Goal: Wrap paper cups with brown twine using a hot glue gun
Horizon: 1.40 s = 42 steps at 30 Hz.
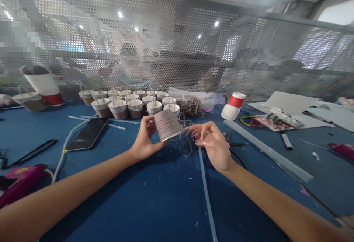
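My left hand (146,139) is closed around a small cup wrapped in greyish-pink twine (166,125), tilted on its side above the table. Thumb and fingers grip it at the left end. From its right lower edge a length of twine runs to my right hand (212,142), whose fingers are bent together around it. A loose loop of twine (190,147) hangs between the hands. Below the right hand a long translucent strip (206,194) runs toward me; whether the hand touches it, I cannot tell. Scissors (235,144) lie partly hidden behind the right hand.
Several twine-wrapped cups with handles (135,108) stand ahead, beside a twine heap (190,106). A dark phone-like slab (87,134) and a purple glue gun (23,181) lie left. To the right are stacked paper cups (233,105), translucent strips (268,150) and a marker (286,141).
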Each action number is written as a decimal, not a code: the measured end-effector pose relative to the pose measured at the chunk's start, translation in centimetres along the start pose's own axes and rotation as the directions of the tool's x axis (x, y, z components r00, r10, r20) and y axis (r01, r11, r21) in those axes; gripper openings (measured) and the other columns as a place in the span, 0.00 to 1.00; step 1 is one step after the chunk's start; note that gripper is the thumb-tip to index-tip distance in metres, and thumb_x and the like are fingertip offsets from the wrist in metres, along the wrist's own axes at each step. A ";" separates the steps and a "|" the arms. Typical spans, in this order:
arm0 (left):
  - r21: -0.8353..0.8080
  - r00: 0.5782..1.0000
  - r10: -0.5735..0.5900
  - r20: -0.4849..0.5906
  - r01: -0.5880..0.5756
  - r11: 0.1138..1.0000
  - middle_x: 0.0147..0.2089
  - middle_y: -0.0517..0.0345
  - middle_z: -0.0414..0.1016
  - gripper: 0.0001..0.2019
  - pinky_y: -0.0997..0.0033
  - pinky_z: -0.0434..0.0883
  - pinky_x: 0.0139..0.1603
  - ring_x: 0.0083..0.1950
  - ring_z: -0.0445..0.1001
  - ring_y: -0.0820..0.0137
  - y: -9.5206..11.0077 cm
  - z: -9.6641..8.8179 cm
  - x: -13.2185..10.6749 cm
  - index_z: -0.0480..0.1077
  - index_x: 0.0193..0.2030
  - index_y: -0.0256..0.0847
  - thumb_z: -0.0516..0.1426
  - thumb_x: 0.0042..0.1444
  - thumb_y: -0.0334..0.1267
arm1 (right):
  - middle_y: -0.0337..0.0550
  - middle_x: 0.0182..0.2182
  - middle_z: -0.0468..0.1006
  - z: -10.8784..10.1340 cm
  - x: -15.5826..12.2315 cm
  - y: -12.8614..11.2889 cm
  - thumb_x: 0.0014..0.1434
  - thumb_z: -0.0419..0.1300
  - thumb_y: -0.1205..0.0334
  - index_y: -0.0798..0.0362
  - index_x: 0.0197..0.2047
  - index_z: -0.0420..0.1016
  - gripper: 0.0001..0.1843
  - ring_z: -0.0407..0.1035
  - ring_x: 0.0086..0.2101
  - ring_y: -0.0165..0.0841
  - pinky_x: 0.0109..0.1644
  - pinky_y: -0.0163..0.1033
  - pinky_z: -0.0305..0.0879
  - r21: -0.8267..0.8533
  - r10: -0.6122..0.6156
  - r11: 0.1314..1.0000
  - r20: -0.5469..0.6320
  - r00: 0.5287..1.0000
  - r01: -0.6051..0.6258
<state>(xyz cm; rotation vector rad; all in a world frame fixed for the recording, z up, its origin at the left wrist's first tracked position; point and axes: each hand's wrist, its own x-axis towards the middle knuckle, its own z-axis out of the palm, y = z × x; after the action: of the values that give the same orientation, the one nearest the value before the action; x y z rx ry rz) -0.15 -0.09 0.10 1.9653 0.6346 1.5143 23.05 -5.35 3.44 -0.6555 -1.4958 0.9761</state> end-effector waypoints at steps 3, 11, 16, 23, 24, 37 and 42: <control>-0.007 1.000 -0.001 -0.011 0.001 1.000 0.51 0.49 0.68 0.33 0.53 0.72 0.55 0.54 0.73 0.61 0.0 0.0 0.0 0.51 0.55 0.47 0.65 0.46 0.34 | 0.44 0.43 0.78 0.0 0.1 -0.1 0.46 0.55 0.69 0.48 0.32 0.61 0.09 0.69 0.44 0.39 0.41 0.45 0.66 0.021 0.028 0.999 -0.048 0.998 -0.027; -0.001 1.000 0.030 -0.004 -0.030 1.000 0.52 0.50 0.68 0.33 0.55 0.72 0.54 0.53 0.73 0.62 0.1 0.0 0.0 0.51 0.55 0.47 0.65 0.46 0.37 | 0.40 0.36 0.76 0.6 0.9 -0.2 0.43 0.58 0.65 0.50 0.28 0.60 0.10 0.68 0.31 0.31 0.31 0.37 0.61 0.137 0.381 0.923 -0.218 0.898 -0.359; 0.029 0.998 0.067 0.003 -0.067 0.997 0.53 0.49 0.67 0.34 0.53 0.71 0.56 0.55 0.71 0.60 -0.3 -0.2 0.0 0.51 0.57 0.48 0.65 0.47 0.40 | 0.40 0.36 0.70 0.0 0.6 1.2 0.45 0.60 0.63 0.48 0.36 0.60 0.15 0.69 0.37 0.35 0.38 0.43 0.67 -0.055 0.211 0.968 -0.358 0.910 -0.246; 0.090 0.982 0.080 0.169 -0.096 0.991 0.65 0.43 0.58 0.42 0.40 0.61 0.64 0.67 0.60 0.48 0.6 -0.7 0.3 0.49 0.64 0.52 0.67 0.46 0.42 | 0.53 0.68 0.47 0.5 -0.3 -0.5 0.51 0.64 0.65 0.46 0.64 0.43 0.43 0.45 0.66 0.45 0.68 0.58 0.46 -0.437 -0.225 0.842 0.250 0.942 0.317; 0.099 0.977 0.074 0.198 -0.095 0.991 0.66 0.43 0.58 0.43 0.39 0.61 0.64 0.67 0.59 0.48 0.7 -0.7 0.3 0.48 0.65 0.52 0.67 0.46 0.42 | 0.53 0.69 0.44 0.6 -0.3 -0.6 0.52 0.65 0.64 0.45 0.65 0.40 0.46 0.43 0.67 0.45 0.69 0.58 0.44 -0.433 -0.215 0.836 0.303 0.928 0.336; 0.198 0.899 0.075 0.431 -0.175 0.964 0.71 0.38 0.48 0.54 0.36 0.55 0.66 0.71 0.52 0.45 1.2 -0.6 0.3 0.37 0.71 0.49 0.67 0.45 0.37 | 0.55 0.63 0.56 0.0 -0.3 0.5 0.54 0.66 0.58 0.44 0.66 0.42 0.45 0.54 0.63 0.47 0.65 0.59 0.56 -0.553 -0.212 0.746 0.331 0.920 0.371; 0.264 0.895 0.098 0.435 -0.231 0.936 0.69 0.39 0.52 0.47 0.39 0.57 0.66 0.70 0.54 0.48 1.6 -0.5 0.3 0.40 0.71 0.47 0.63 0.49 0.33 | 0.55 0.63 0.57 -0.1 -0.1 0.3 0.56 0.64 0.62 0.43 0.67 0.41 0.44 0.53 0.63 0.49 0.64 0.63 0.55 -0.651 -0.214 0.632 0.374 0.902 0.420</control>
<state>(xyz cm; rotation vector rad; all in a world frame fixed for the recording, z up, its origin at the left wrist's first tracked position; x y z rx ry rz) -0.56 -0.95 1.53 2.5457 0.5504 1.0719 23.17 -5.28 3.08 -0.7818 -2.1796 0.1449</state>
